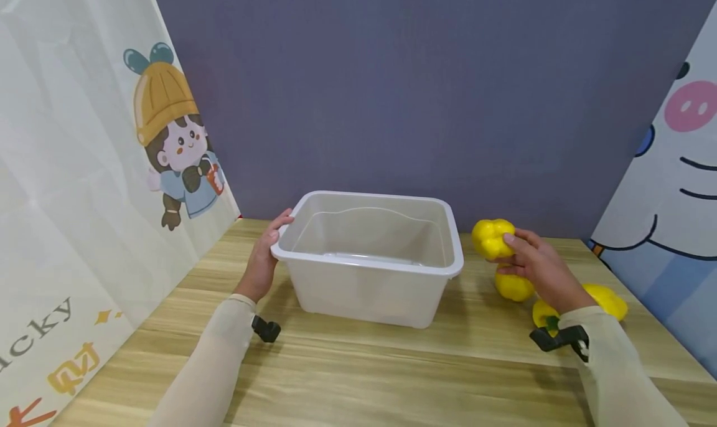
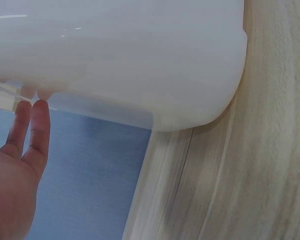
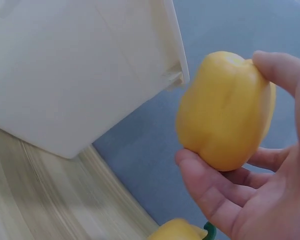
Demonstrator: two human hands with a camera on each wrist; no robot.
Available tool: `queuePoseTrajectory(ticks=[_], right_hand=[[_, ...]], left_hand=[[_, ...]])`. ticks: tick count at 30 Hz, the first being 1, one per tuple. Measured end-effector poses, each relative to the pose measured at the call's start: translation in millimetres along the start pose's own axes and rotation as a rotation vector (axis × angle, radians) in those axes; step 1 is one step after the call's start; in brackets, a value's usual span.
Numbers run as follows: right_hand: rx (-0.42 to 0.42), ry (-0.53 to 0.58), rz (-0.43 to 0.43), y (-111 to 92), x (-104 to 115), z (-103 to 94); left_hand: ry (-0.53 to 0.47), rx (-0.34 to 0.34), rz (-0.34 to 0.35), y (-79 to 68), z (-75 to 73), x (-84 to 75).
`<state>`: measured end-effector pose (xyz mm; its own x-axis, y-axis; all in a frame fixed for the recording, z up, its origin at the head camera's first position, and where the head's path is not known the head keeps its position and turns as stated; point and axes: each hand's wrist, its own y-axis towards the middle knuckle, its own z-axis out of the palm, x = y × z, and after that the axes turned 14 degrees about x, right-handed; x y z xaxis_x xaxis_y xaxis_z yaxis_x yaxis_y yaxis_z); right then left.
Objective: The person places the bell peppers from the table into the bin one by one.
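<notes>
A yellow bell pepper (image 1: pixel 493 239) is pinched between the thumb and fingers of my right hand (image 1: pixel 540 268), raised just right of the bin. In the right wrist view the pepper (image 3: pixel 225 112) shows its smooth lobed side, with the thumb at its top and fingers beneath. My left hand (image 1: pixel 263 259) touches the left rim of a white plastic bin (image 1: pixel 364 293). The left wrist view shows fairly straight fingers (image 2: pixel 39 130) against the bin's outer wall (image 2: pixel 140 60); the thumb is hidden there.
More yellow peppers lie on the wooden table (image 1: pixel 358 377) at right: one pepper (image 1: pixel 514 288) below the right hand, a pepper (image 1: pixel 543 313) with a green stem, and another pepper (image 1: pixel 609 300) partly behind the wrist. A grey-blue wall panel (image 1: pixel 414 91) stands behind the bin.
</notes>
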<state>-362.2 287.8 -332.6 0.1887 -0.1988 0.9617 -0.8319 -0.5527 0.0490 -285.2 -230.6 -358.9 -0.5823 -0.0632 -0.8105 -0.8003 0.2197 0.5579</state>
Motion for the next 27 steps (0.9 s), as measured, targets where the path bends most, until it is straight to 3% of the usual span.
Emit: queuePoseTrajectory(ticks=[9, 17, 27], right_hand=[[0.007, 0.087, -0.019, -1.4, -0.2, -1.4], [0.05, 0.206, -0.092, -2.0, -0.7, -2.1], [0.081, 0.248, -0.12, -1.3, 0.5, -1.1]], left_hand=[[-0.012, -0.008, 0.001, 0.3, -0.5, 1.3], [-0.019, -0.01, 0.01, 0.9, 0.6, 0.4], [-0.012, -0.009, 0.002, -0.3, -0.6, 0.7]])
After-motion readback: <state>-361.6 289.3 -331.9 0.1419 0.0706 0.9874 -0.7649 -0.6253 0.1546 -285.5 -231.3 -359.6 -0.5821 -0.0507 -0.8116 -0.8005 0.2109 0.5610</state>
